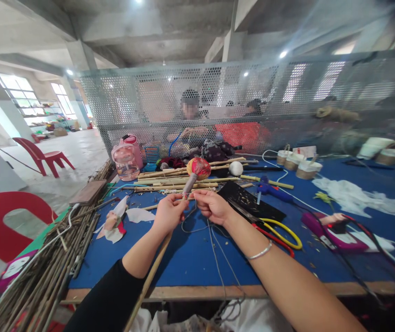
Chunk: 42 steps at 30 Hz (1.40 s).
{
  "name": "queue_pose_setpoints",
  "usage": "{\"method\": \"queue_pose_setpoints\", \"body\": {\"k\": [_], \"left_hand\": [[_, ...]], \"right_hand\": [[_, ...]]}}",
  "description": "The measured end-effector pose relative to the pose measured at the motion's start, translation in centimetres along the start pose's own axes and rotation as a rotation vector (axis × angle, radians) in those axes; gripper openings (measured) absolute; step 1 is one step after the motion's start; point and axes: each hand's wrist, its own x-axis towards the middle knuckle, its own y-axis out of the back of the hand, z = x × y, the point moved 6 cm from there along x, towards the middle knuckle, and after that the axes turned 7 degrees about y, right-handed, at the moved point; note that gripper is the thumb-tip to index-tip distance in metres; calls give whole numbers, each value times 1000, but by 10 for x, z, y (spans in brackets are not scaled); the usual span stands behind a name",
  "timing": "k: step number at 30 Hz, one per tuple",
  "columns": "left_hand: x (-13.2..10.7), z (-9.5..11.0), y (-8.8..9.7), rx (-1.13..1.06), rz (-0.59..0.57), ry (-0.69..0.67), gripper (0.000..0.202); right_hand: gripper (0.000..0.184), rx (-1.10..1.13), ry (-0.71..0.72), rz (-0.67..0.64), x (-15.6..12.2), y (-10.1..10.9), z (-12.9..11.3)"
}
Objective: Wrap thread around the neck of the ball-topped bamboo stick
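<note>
My left hand [168, 212] is closed round a thin wooden stick [151, 276] that slants up from the table's front edge. At the stick's upper end is a rounded head wrapped in red and yellow [199, 167], with a grey wrapped neck [190, 183] below it. Close beside, my right hand [213, 206] pinches a thin grey string [214, 253] where it meets the stick under the neck. The string's loose lengths trail down over the table's front edge. Scissors with red and yellow handles [284, 233] lie near my right forearm, partly on a black sheet [249, 198].
Cut sticks [163, 182] and a white ball [236, 168] lie behind my hands. A blue glue gun [273, 190] and power strip [336, 230] are on the right. Long twigs [59, 258] line the left edge. A perforated metal screen [142, 101] stands behind, a person beyond it.
</note>
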Motion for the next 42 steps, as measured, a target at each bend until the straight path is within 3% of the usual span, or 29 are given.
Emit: {"method": "queue_pose_setpoints", "body": {"k": [7,13,21,25,29,31,34,36,42], "left_hand": [[6,-10,-2,143,29,-72,24],[0,0,1,-14,30,25,28],[5,-6,-13,-325,-217,24,46],[0,-16,-25,-412,-323,151,40],[3,-27,-29,-411,-411,258,35],[13,-30,-19,-278,-329,189,39],[29,-26,14,8,53,-42,38],[31,-23,27,144,178,-154,29],[29,-26,24,257,152,-161,22]], "right_hand": [[28,125,-75,-17,1,1,5],[28,83,-81,14,1,4,8],[33,-61,72,-14,7,8,0],[40,-16,73,-111,5,2,-1],[36,10,37,-85,7,-2,9],[34,-45,29,-27,9,-1,16],[31,-111,-19,33,10,0,26],[30,-137,-46,41,9,0,30],[30,-170,-43,53,5,-2,28]]}}
